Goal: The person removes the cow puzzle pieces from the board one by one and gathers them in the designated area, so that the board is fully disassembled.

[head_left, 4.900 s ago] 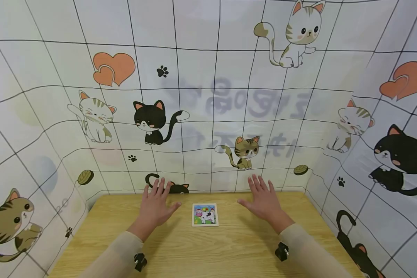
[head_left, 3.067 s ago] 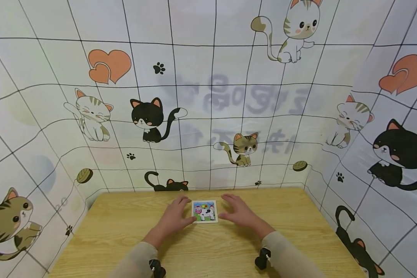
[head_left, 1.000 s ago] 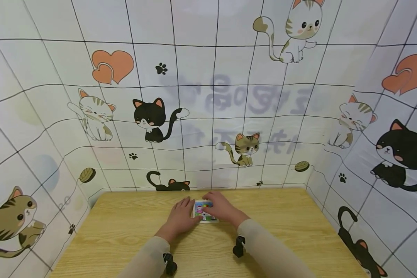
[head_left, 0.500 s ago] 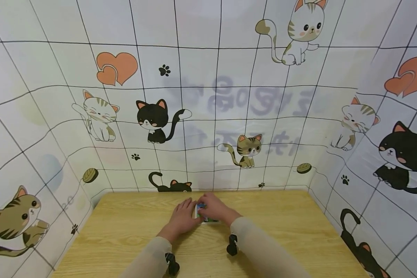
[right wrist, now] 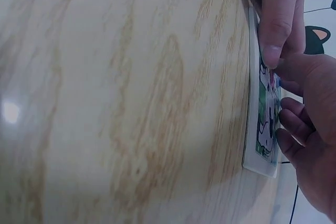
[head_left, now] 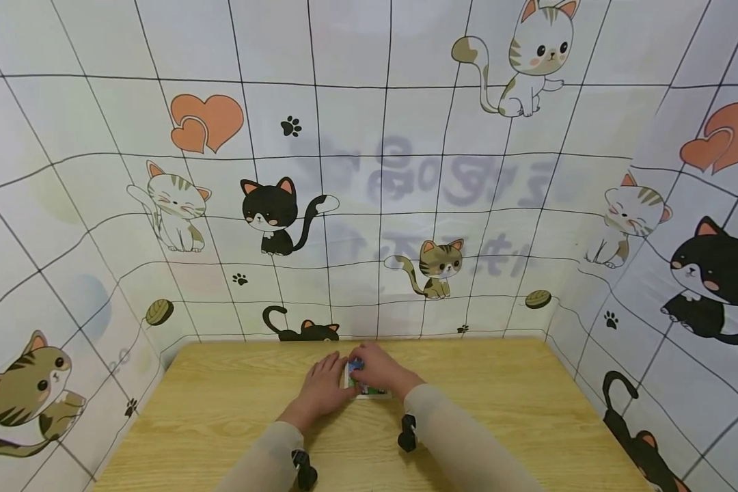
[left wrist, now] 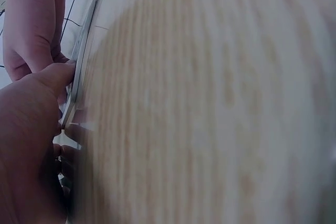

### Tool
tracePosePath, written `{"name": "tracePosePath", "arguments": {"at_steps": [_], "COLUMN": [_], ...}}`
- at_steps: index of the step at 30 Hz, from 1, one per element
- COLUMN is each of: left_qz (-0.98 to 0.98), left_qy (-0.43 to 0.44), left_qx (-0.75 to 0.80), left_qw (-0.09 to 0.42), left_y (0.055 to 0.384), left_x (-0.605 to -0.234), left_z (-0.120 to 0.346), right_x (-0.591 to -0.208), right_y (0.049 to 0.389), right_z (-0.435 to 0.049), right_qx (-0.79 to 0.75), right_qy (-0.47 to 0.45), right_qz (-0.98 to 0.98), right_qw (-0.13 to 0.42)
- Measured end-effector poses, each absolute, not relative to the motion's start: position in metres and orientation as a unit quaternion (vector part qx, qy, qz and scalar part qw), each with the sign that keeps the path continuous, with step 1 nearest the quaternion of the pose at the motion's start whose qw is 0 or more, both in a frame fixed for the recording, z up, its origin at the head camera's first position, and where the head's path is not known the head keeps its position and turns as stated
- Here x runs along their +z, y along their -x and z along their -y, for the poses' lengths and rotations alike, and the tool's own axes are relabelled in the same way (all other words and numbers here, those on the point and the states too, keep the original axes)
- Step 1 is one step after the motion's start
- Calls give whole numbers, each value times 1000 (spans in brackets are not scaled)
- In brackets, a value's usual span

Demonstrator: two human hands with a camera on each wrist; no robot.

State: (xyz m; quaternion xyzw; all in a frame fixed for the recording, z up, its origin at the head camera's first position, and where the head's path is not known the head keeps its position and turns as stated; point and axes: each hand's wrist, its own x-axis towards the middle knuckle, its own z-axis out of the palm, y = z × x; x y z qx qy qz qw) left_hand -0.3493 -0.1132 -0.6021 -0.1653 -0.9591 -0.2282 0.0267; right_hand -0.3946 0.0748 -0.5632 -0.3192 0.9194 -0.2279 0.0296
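Observation:
A small square picture board (right wrist: 265, 137) with a white border and a cow on it lies flat on the wooden table, mostly covered by the hands in the head view. My left hand (head_left: 322, 387) rests at its left side, fingers along that edge and thumb touching the near left part. From the right, my right hand (head_left: 381, 371) reaches over the picture with curled fingers. In the right wrist view its fingertips (right wrist: 289, 116) touch the picture, and its thumb meets the left thumb. Whether anything is pinched between the right fingers is hidden.
The pale wooden table (head_left: 467, 383) stretches to both sides and toward me. Behind it and at its sides hangs a white gridded cloth (head_left: 350, 137) printed with cartoon cats, hearts and paw prints. A small black device (head_left: 408, 434) is strapped at each wrist.
Both hands came down and inward from beside the board to touch it. Over the last second the right hand slid left over the picture and curled its fingers; the left hand stays put.

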Motion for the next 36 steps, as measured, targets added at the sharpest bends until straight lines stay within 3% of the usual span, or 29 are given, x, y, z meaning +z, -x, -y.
{"name": "tracePosePath", "arguments": {"at_steps": [36], "left_qz": [963], "left_qy": [154], "left_qx": [-222], "left_qw": [16], "left_y": [358], "left_x": [-615], "left_z": [116], "right_x": [-562], "right_y": [405], "right_z": [-70], "right_qx": [-294], "right_qy": [277], "right_qz": [-910], "right_qw": [96]}}
